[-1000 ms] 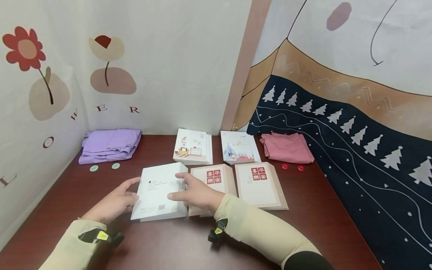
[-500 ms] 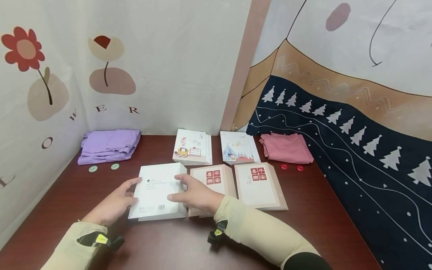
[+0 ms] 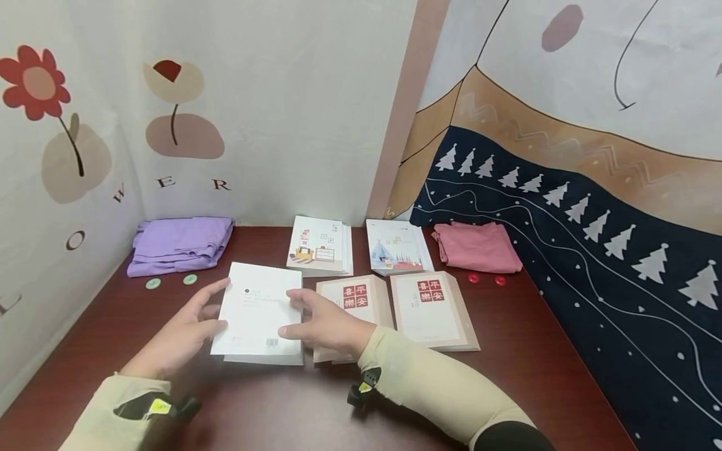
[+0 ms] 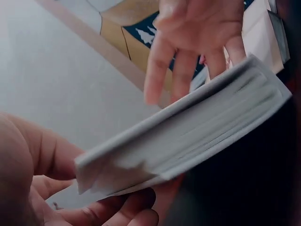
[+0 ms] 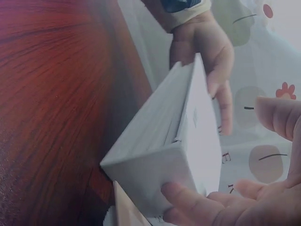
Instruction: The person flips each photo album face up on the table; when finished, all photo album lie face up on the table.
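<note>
A thick white book (image 3: 256,312) is held between both hands just above the dark red table (image 3: 282,407). My left hand (image 3: 188,329) grips its left edge, fingers underneath (image 4: 117,207) and index finger stretched along the side. My right hand (image 3: 324,322) holds the right edge, thumb on the cover and fingers under the corner (image 5: 188,200). The left wrist view shows the book's page block (image 4: 188,136) tilted, with the right hand (image 4: 197,42) behind it. From the right wrist, the book (image 5: 183,155) stands on edge off the wood, the left hand (image 5: 207,52) beyond it.
Two beige books with red labels (image 3: 352,304) (image 3: 431,310) lie right of the white one. Behind them lie two illustrated books (image 3: 321,245) (image 3: 397,247). A folded purple cloth (image 3: 177,244) with green buttons (image 3: 152,283) sits back left, a pink cloth (image 3: 476,247) with red buttons (image 3: 473,278) back right.
The white book has shifted a little left and tilted up off the table. My left hand has risen along its left edge; the right hand stays at the right edge.
</note>
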Demonstrator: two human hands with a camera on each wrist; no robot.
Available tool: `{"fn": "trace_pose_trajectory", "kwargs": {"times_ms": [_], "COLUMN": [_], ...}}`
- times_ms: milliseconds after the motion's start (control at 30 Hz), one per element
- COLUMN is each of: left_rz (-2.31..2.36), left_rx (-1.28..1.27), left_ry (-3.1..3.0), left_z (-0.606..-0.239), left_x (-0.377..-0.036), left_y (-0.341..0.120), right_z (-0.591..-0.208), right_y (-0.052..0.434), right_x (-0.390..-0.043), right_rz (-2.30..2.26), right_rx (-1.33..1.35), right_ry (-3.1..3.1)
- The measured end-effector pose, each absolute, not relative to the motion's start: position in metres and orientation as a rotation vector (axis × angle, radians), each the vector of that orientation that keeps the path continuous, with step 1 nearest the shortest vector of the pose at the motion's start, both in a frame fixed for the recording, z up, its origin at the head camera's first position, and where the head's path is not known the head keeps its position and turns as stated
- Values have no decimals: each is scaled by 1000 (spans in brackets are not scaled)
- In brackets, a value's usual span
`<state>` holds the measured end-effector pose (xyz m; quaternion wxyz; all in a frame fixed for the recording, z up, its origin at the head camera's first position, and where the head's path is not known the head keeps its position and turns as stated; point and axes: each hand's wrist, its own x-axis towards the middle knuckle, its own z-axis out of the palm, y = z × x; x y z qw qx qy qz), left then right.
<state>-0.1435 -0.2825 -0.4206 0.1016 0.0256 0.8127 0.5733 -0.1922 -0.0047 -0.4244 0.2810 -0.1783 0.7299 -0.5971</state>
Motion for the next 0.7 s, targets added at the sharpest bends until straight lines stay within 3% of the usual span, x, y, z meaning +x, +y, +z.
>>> {"fn": "trace_pose_trajectory", "kwargs": {"times_ms": [333,500,700], "left_rz": [1875,1898,1758], "left_rx": [368,571,623], "left_ry": [2378,2253,2284], "left_z": [-403,-407,-418], "left_x": [-137,-139,-140], "left_y": [-269,-262,-255], "right_z": [-417,-420,-420], "right_y": [-3,-5,-5], "right_x": [-193,-190,-189], "right_rz": [-1458,-1654,-1758], "right_rx": [-659,-662,-715], "right_ry": [2105,1948,1869]}}
